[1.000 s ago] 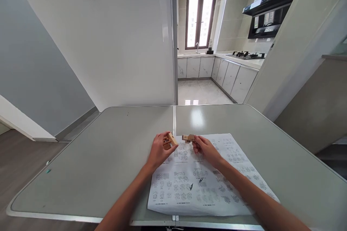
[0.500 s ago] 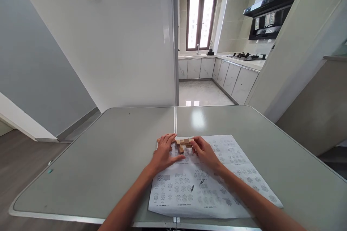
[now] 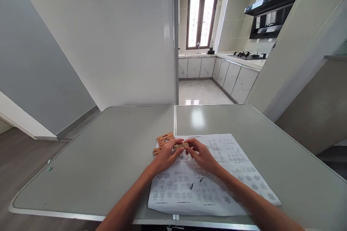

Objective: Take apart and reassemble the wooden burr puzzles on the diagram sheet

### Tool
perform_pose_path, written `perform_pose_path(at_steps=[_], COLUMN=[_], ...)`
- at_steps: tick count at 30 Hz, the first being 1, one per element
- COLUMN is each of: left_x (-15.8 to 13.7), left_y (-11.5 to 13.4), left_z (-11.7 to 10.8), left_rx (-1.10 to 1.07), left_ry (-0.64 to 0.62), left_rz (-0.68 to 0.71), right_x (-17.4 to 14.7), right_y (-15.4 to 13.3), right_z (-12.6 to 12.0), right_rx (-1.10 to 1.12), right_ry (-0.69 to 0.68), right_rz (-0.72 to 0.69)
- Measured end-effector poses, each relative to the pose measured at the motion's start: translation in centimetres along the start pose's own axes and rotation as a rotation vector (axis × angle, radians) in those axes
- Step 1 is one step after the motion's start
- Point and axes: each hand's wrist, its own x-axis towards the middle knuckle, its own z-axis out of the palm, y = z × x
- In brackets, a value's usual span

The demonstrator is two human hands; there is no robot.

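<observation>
My left hand (image 3: 166, 157) is closed, thumb and fingers gripping a small notched wooden puzzle piece (image 3: 179, 146) above the top of a printed sheet (image 3: 217, 202). At the other end of that piece, my right hand (image 3: 202, 154) pinches it with thumb and fingertips. The fingers hide part of the piece, so I cannot tell whether it is one block or several fitted together. Beyond and to the left of my left hand lie several flat wooden puzzle pieces (image 3: 165, 136) with dark marks and cut-outs.
The sheet, covered in small printed diagrams, lies on a grey folding table (image 3: 89, 166) with a metal edge and a centre seam. A small green bit (image 3: 49, 169) lies near the left edge. Past the table are a white wall (image 3: 135, 43) and a kitchen with a stove (image 3: 248, 56).
My left hand has closed from a spread pose over the pieces and now grips the puzzle piece. My right hand has moved slightly left to it. The flat pieces at left are more exposed.
</observation>
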Motion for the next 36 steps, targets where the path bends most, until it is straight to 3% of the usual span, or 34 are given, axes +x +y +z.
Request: perform_pose_path(at_steps=[7,15,19,23,30,33,36], left_x=[-0.1,-0.3,-0.4,-0.3,-0.3,-0.6,-0.6], left_y=[0.3,-0.1,-0.1,-0.2,-0.7,-1.2,-1.5], left_z=[0.2,0.9,1.2,1.2,1.1,1.0,0.7], left_rx=[-0.108,-0.184,-0.121,0.036,0.217,0.298,0.339], left_ry=[-0.003,0.089,0.158,0.255,0.341,0.33,0.306], left_rz=[-0.027,-0.037,0.042,0.247,0.44,0.459,0.376], right_x=[0.0,-0.1,-0.1,0.1,0.4,0.6,0.7], right_y=[-0.4,0.3,0.3,-0.3,-1.4,-0.7,0.2], right_z=[0.0,-0.4,-0.2,0.3,0.4,0.5,0.5], right_rx=[-0.088,-0.242,-0.302,-0.181,-0.035,-0.003,0.053], right_ry=[0.034,0.019,0.015,0.027,-0.022,-0.005,0.052], right_rz=[-0.077,-0.135,-0.186,-0.1,0.008,0.087,0.17])
